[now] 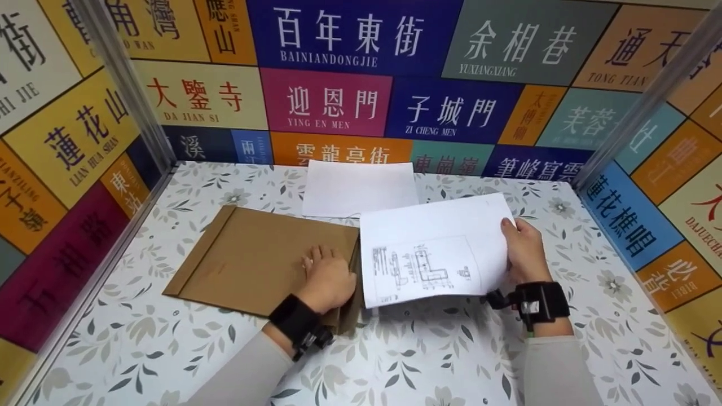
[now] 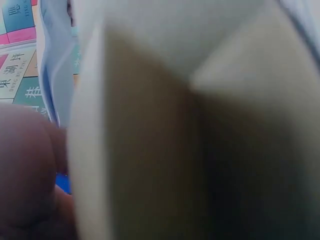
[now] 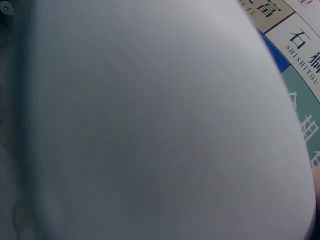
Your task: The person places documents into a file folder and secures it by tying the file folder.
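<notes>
A flat brown kraft-paper document envelope (image 1: 254,254) lies on the left half of the table, its right end facing the printed paper. My left hand (image 1: 329,279) grips the envelope near that end, with fingers spread over its upper face. In the left wrist view, the envelope's folded side (image 2: 155,140) gapes, blurred and close to the camera. My right hand (image 1: 524,245) pinches the right edge of a white paper (image 1: 434,225) printed with a technical drawing, thumb on top. The paper's left edge is right beside the envelope's end. Its blank underside (image 3: 165,120) fills the right wrist view.
Another blank white sheet (image 1: 358,189) lies at the back of the table, partly behind the held paper. The tabletop (image 1: 428,361) has a leaf-and-flower pattern. Panels with coloured street-name signs (image 1: 344,34) stand at the back and both sides.
</notes>
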{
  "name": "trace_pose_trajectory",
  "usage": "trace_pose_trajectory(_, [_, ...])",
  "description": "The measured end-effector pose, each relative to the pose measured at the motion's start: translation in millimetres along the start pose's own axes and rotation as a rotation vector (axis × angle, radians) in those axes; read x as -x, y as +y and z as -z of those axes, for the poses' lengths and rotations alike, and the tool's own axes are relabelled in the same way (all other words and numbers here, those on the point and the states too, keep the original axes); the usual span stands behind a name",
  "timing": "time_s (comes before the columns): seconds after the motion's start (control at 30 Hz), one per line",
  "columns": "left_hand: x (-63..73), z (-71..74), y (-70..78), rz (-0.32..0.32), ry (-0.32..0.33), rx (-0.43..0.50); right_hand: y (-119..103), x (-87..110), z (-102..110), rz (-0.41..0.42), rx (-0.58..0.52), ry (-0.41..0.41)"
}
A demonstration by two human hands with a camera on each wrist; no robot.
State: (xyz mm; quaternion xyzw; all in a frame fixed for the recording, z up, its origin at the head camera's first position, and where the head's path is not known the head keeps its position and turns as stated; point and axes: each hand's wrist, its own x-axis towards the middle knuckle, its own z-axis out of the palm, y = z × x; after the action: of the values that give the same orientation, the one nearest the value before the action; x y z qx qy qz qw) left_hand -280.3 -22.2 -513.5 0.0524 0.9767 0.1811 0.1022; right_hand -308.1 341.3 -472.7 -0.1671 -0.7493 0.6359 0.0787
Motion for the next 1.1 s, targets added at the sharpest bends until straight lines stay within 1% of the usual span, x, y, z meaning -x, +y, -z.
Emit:
trace_pose_trajectory(0.07, [-0.3, 0.2, 1.7, -0.017, 0.029, -0.012, -0.1, -0.2, 0.3, 0.019, 0.031, -0.021])
trace_pose_trajectory(0.13, [-0.1, 0.7, 2.7, -0.036, 0.053, 0.002, 0.2, -0.1, 0.3, 0.022, 0.047, -0.036])
trace_pose_trajectory(0.3, [1.1, 3.8, 4.0, -0.076, 0.092, 0.052, 0.3, 2.1, -2.3, -0.003, 0.042, -0.072])
trace_pose_trajectory(0.53, [0.9, 10.5, 4.8, -0.085, 0.133, 0.033, -0.1, 3.2, -3.5, 0.0, 0.059, -0.116])
trace_pose_trajectory(0.83, [-1.8, 20.0, 2.5, -0.051, 0.11, 0.117, -2.5, 2.2, -0.9, 0.009, 0.056, -0.132])
trace_pose_trajectory(0.97, [-0.9, 22.8, 1.3, -0.057, 0.112, 0.161, -2.4, 3.1, -6.3, 0.012, 0.049, -0.118])
trace_pose_trajectory(1.1, [1.0, 21.8, 1.2, -0.093, 0.151, 0.152, -1.1, 6.8, -16.8, 0.018, 0.046, -0.095])
